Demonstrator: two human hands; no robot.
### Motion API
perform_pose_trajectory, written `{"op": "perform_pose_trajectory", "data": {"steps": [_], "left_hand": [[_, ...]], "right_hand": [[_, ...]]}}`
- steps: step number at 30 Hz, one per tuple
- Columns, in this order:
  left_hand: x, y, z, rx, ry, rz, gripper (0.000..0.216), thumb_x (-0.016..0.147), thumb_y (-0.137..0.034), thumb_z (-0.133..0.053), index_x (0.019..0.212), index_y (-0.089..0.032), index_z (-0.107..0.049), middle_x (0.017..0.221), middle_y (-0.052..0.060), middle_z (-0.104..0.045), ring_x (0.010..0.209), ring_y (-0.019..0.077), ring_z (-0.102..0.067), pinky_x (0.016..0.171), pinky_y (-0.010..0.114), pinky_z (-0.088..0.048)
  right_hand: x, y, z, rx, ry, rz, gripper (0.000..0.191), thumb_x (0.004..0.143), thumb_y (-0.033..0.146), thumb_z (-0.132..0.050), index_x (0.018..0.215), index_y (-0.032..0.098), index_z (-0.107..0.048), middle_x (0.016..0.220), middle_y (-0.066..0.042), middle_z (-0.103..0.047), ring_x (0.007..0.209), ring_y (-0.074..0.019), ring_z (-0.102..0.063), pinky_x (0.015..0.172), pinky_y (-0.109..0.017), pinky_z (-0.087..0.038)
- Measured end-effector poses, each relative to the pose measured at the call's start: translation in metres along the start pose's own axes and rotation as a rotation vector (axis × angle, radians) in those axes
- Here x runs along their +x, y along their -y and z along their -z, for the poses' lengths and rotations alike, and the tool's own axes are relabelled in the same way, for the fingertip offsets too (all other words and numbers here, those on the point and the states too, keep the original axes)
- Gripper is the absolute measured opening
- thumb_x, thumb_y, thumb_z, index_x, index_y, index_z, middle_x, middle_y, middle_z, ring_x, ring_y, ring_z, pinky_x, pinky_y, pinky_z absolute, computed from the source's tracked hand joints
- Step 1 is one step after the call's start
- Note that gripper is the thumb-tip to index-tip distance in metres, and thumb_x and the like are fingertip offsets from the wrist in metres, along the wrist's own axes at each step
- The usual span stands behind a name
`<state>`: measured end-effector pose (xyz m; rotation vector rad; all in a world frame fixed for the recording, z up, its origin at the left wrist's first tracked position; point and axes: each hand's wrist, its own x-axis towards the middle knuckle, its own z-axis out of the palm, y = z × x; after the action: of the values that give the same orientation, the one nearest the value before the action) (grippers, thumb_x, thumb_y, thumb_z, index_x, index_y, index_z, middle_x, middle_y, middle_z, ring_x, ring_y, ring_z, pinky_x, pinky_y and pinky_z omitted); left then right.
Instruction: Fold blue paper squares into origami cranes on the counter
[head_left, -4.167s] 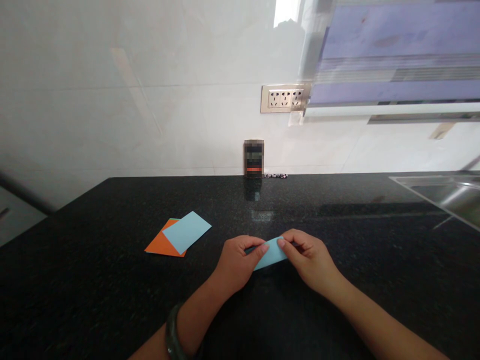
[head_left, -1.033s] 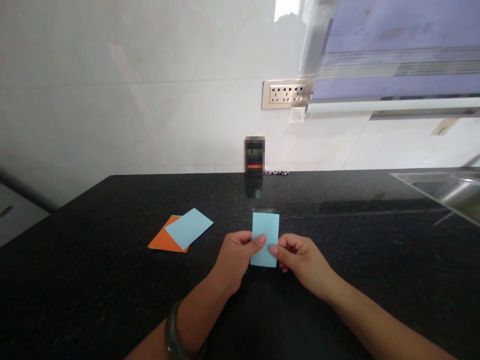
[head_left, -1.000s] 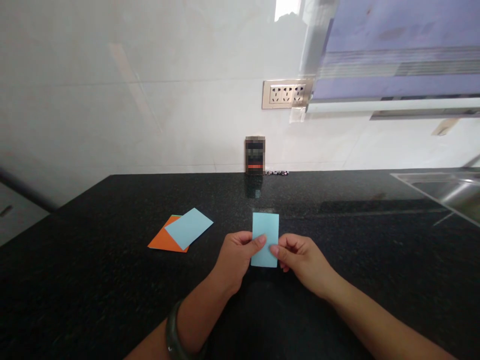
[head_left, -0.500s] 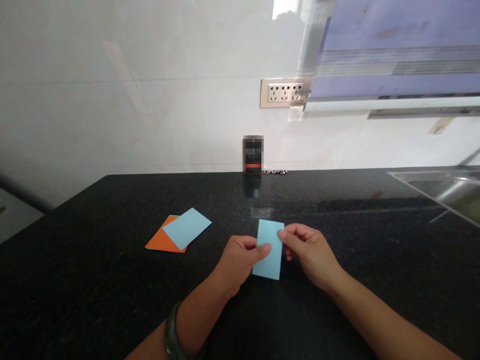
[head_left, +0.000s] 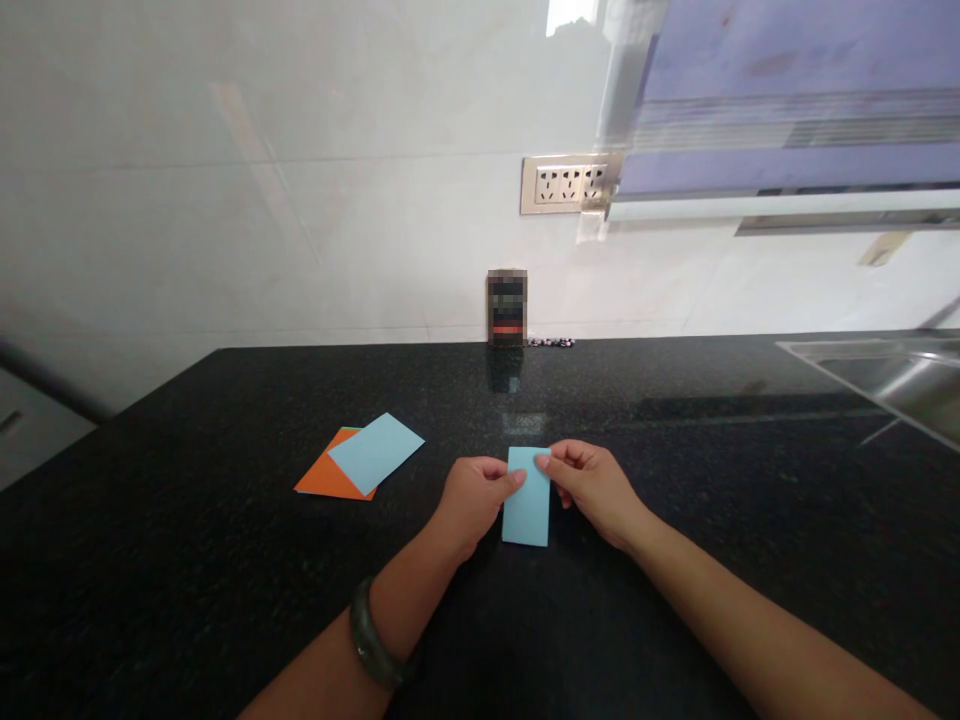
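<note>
Between my hands is a light blue piece of paper (head_left: 526, 510), a narrow upright rectangle just over the dark countertop. My left hand (head_left: 472, 500) pinches its left edge, thumb lying on the front. At the upper right corner, my right hand (head_left: 596, 490) grips it between thumb and fingers. The fingers behind the paper are partly hidden. To the left lies another light blue sheet (head_left: 379, 453), resting at a slant across an orange sheet (head_left: 330, 478). A sliver of green shows at the orange sheet's top edge.
A pixelated dark box (head_left: 508, 308) stands against the tiled wall, with a small beaded string (head_left: 553, 343) beside it. The speckled black countertop (head_left: 225, 580) spreads around my hands. A metal sink (head_left: 892, 375) is set in at the right. Above are wall sockets (head_left: 570, 184).
Both hands have shifted slightly left with the blue paper, which now stands straighter and looks narrower. My right hand has moved in closer to my left. The sheets at left stay put.
</note>
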<state>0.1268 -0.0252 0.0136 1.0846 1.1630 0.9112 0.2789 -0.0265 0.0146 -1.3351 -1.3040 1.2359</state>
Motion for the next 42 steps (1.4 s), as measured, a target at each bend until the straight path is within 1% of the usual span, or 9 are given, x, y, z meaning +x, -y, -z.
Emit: {"op": "perform_pose_trajectory", "data": {"steps": [6, 10, 11, 14, 18, 24, 29, 35, 42], "left_hand": [[0.011, 0.002, -0.002, -0.03, 0.011, 0.046, 0.019, 0.063, -0.029, -0.067, 0.07, -0.011, -0.066, 0.063, 0.005, -0.065, 0.055, 0.0154, -0.058, 0.055, 0.029, -0.046], [0.016, -0.001, 0.002, -0.129, -0.023, 0.115, 0.015, 0.066, -0.025, -0.066, 0.072, -0.011, -0.063, 0.062, 0.005, -0.064, 0.055, 0.0155, -0.059, 0.056, 0.03, -0.049], [0.018, -0.001, 0.004, -0.158, -0.03, 0.131, 0.014, 0.066, -0.024, -0.065, 0.073, -0.011, -0.062, 0.062, 0.005, -0.064, 0.055, 0.0155, -0.06, 0.056, 0.031, -0.049], [0.021, -0.001, 0.009, -0.206, -0.035, 0.146, 0.012, 0.069, -0.02, -0.063, 0.075, -0.011, -0.06, 0.063, 0.005, -0.064, 0.055, 0.015, -0.06, 0.056, 0.031, -0.05], [0.024, 0.002, 0.013, -0.234, -0.018, 0.124, 0.01, 0.07, -0.017, -0.061, 0.078, -0.011, -0.058, 0.065, 0.005, -0.064, 0.056, 0.0149, -0.06, 0.057, 0.031, -0.05], [0.028, 0.006, 0.013, -0.356, 0.019, 0.023, 0.016, 0.07, -0.018, -0.062, 0.084, -0.013, -0.058, 0.069, 0.004, -0.063, 0.06, 0.0144, -0.059, 0.06, 0.03, -0.048], [0.029, 0.007, 0.006, -0.408, 0.083, 0.018, 0.02, 0.069, -0.023, -0.064, 0.085, -0.012, -0.06, 0.077, 0.006, -0.064, 0.068, 0.0159, -0.06, 0.066, 0.031, -0.047], [0.026, 0.007, 0.003, -0.405, 0.148, 0.047, 0.017, 0.071, -0.022, -0.06, 0.084, -0.011, -0.061, 0.079, 0.008, -0.065, 0.071, 0.0161, -0.06, 0.069, 0.031, -0.046], [0.024, 0.007, 0.001, -0.387, 0.172, 0.038, 0.029, 0.071, -0.036, -0.061, 0.085, -0.011, -0.061, 0.076, 0.007, -0.064, 0.069, 0.0157, -0.06, 0.066, 0.031, -0.046]], "right_hand": [[0.014, -0.015, 0.006, -0.251, 0.007, 0.131, 0.028, 0.078, 0.037, -0.051, 0.06, 0.016, -0.056, 0.051, 0.003, -0.046, 0.046, -0.0088, -0.04, 0.045, -0.022, -0.034], [0.014, -0.015, 0.013, -0.448, 0.049, 0.368, 0.016, 0.079, 0.022, -0.05, 0.092, 0.019, -0.059, 0.077, -0.003, -0.056, 0.067, -0.0138, -0.05, 0.061, -0.027, -0.042], [0.012, -0.014, 0.014, -0.493, 0.066, 0.46, 0.024, 0.075, 0.018, -0.054, 0.099, 0.02, -0.056, 0.084, -0.004, -0.055, 0.071, -0.0146, -0.05, 0.062, -0.027, -0.042], [0.007, -0.01, 0.016, -0.585, 0.196, 0.622, 0.036, 0.072, 0.011, -0.057, 0.106, 0.022, -0.054, 0.096, -0.007, -0.049, 0.082, -0.0163, -0.048, 0.07, -0.029, -0.043], [0.006, -0.011, 0.014, -0.649, 0.331, 0.679, 0.025, 0.077, 0.012, -0.054, 0.097, 0.025, -0.063, 0.089, -0.005, -0.048, 0.083, -0.0163, -0.048, 0.072, -0.029, -0.042], [0.011, -0.013, 0.013, -0.56, 0.329, 0.614, 0.016, 0.083, 0.026, -0.049, 0.079, 0.02, -0.064, 0.078, -0.004, -0.054, 0.076, -0.0145, -0.051, 0.07, -0.027, -0.041], [0.015, -0.016, 0.01, -0.505, 0.107, 0.46, 0.023, 0.081, 0.029, -0.05, 0.062, 0.018, -0.056, 0.062, 0.001, -0.05, 0.059, -0.0116, -0.047, 0.057, -0.024, -0.038], [0.019, -0.023, 0.008, -0.339, -0.024, 0.222, 0.018, 0.074, 0.033, -0.056, 0.065, 0.017, -0.057, 0.06, 0.001, -0.053, 0.056, -0.0114, -0.046, 0.054, -0.024, -0.037], [0.02, -0.024, 0.006, -0.279, -0.073, 0.187, 0.021, 0.071, 0.034, -0.058, 0.061, 0.017, -0.054, 0.055, 0.002, -0.05, 0.051, -0.0096, -0.042, 0.049, -0.023, -0.034]]}}
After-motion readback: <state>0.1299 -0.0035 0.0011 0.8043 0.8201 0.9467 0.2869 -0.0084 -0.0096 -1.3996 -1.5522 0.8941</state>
